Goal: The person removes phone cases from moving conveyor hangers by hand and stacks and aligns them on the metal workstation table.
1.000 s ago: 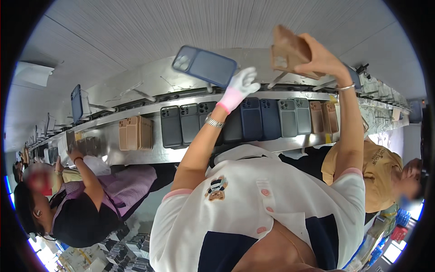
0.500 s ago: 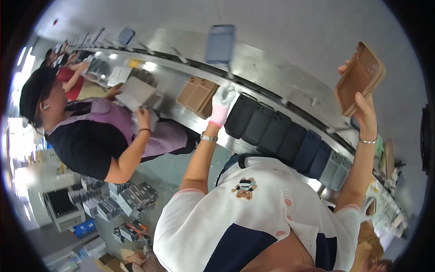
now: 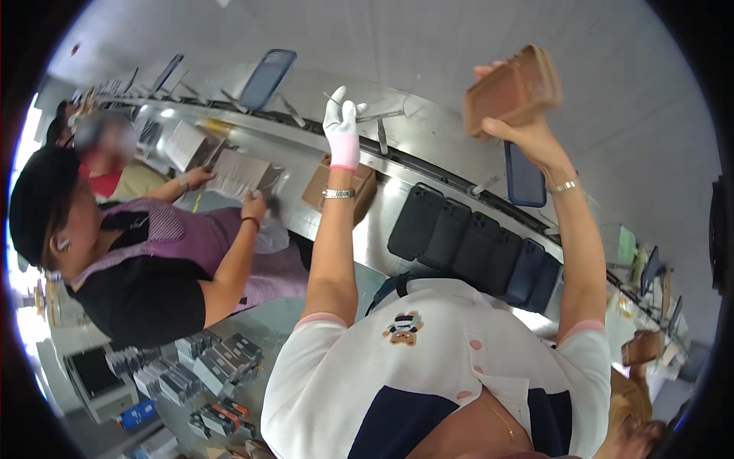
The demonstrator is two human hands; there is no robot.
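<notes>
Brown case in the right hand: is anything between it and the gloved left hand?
Nothing visible blocks that gap. The right hand holds the brown case up high; the left hand is raised beside thin metal pegs. A dark blue case hangs lower, under the right wrist, off the line.

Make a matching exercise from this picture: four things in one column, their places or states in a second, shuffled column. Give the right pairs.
Things:
1. brown rectangular phone case
2. white-gloved left hand
3. brown cardboard box
4. row of dark phone cases

Places or states:
A. lying side by side on the metal conveyor
B. held up in the bare right hand
C. raised, fingers spread, holding nothing
D. on the conveyor behind the left wrist

Pairs: 1-B, 2-C, 3-D, 4-A
</notes>
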